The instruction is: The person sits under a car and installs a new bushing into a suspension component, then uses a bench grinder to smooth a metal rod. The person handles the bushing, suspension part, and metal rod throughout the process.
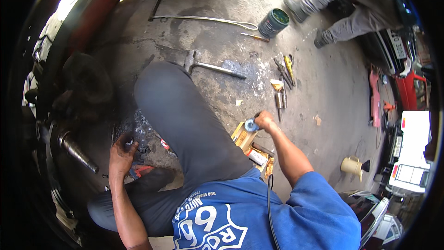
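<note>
My right hand point(265, 120) is closed on a blue, round, ring-like part point(251, 125), held above an open yellow cardboard box point(240, 131) beside my thigh. Whether the part is a bearing, I cannot tell. On the other side, my left hand point(122, 153) has its fingers curled around something dark with a small pale edge, too hidden to name. Left of that hand, a bare metal spindle point(76, 150) sticks out from the vehicle's underside. A red item point(141, 170) lies close below my left hand.
A sledgehammer point(212, 67) lies beyond my knee. Pliers point(289, 67) and a metal socket tool point(279, 99) lie ahead on the right. Farther off are a long metal bar point(203, 18), an open tub point(274, 23), a standing person's legs point(340, 14) and a beige jug point(352, 166).
</note>
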Tool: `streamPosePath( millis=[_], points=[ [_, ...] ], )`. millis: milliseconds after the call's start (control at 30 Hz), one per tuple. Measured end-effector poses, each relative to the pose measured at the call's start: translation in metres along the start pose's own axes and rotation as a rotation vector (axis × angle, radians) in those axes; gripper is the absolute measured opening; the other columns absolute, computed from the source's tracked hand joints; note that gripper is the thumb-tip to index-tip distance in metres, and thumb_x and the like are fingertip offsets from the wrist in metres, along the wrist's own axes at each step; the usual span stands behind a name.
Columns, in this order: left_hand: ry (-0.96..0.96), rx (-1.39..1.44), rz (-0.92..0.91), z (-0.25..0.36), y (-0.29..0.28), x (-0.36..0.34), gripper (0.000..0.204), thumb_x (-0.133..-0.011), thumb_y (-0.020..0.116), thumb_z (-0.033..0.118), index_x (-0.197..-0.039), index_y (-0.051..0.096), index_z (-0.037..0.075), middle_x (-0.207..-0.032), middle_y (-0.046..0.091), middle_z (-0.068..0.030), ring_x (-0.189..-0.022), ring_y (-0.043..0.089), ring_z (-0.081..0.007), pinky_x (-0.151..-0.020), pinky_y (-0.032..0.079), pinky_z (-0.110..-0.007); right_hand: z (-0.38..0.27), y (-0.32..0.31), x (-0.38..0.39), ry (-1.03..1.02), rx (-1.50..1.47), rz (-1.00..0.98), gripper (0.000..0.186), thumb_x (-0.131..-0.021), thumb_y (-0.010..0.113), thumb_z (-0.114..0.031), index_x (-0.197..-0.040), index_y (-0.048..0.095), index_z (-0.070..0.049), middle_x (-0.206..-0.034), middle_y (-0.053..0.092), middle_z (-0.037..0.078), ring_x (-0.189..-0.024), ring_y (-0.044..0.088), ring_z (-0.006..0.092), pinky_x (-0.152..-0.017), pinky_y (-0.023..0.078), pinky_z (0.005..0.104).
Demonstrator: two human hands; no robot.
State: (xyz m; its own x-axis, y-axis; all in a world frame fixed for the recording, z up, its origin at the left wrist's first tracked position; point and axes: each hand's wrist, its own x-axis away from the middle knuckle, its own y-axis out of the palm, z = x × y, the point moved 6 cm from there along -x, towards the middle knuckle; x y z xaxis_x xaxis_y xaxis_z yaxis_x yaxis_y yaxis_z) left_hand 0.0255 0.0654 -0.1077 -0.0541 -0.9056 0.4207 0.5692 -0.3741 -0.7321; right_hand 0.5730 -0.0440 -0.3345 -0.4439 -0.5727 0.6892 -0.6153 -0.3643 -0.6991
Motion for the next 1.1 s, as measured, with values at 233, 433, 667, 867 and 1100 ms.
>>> streamPosePath(
  millis=[233,433,667,867,1100],
  points=[
    [-0.014,-0.037,-0.02,-0.008,0.013,-0.011,0.044,-0.089,0.074,0.024,-0.123,0.066,-0.002,-0.118,0.07,-0.0232,-0.116,0.066,-0.0355,-0.1,0.05,-0.04,0.067,0.046,0.012,0.133,-0.302,0.028,0.029,-0.079,0.078,-0.018,-0.105,0.077,-0.006,-0.078,0.073,0.011,-0.064,0.07,0.0187,-0.058,0.055,0.0352],
    [-0.043,-0.053,-0.036,-0.015,0.014,-0.011,0.045,-0.088,0.073,0.024,-0.125,0.066,-0.002,-0.123,0.07,-0.0204,-0.121,0.064,-0.0334,-0.104,0.048,-0.039,0.056,0.023,0.001,0.148,-0.262,-0.08,0.027,-0.081,0.082,-0.022,-0.099,0.076,-0.003,-0.078,0.073,0.011,-0.062,0.068,0.019,-0.057,0.056,0.0345],
    [-0.034,-0.036,-0.047,-0.025,0.013,0.002,0.047,-0.086,0.075,0.02,-0.127,0.065,-0.001,-0.126,0.069,-0.0206,-0.124,0.063,-0.0333,-0.106,0.048,-0.039,0.042,0.05,0.021,0.182,-0.149,-0.128,0.034,-0.085,0.081,-0.031,-0.093,0.074,0.001,-0.077,0.072,0.01,-0.065,0.067,0.0195,-0.06,0.056,0.0349],
    [-0.161,-0.01,-0.079,-0.022,0.014,0.0,0.052,-0.088,0.077,0.024,-0.131,0.063,-0.003,-0.132,0.065,-0.0227,-0.125,0.062,-0.0317,-0.106,0.048,-0.038,0.041,0.033,-0.003,0.013,0.146,-0.028,0.032,-0.089,0.068,-0.03,-0.109,0.075,-0.005,-0.106,0.074,0.021,-0.099,0.072,0.0358,-0.088,0.056,0.0455],
    [0.004,0.047,-0.265,0.003,0.012,0.004,0.062,-0.089,0.076,0.037,-0.136,0.059,0.0,-0.126,0.067,-0.0228,-0.118,0.066,-0.0333,-0.1,0.052,-0.04,-0.208,-0.198,0.058,-0.654,-0.596,0.509,0.027,-0.093,0.067,-0.018,-0.104,0.073,0.006,-0.082,0.073,0.011,-0.068,0.067,0.0159,-0.061,0.053,0.0327]
  ],
)
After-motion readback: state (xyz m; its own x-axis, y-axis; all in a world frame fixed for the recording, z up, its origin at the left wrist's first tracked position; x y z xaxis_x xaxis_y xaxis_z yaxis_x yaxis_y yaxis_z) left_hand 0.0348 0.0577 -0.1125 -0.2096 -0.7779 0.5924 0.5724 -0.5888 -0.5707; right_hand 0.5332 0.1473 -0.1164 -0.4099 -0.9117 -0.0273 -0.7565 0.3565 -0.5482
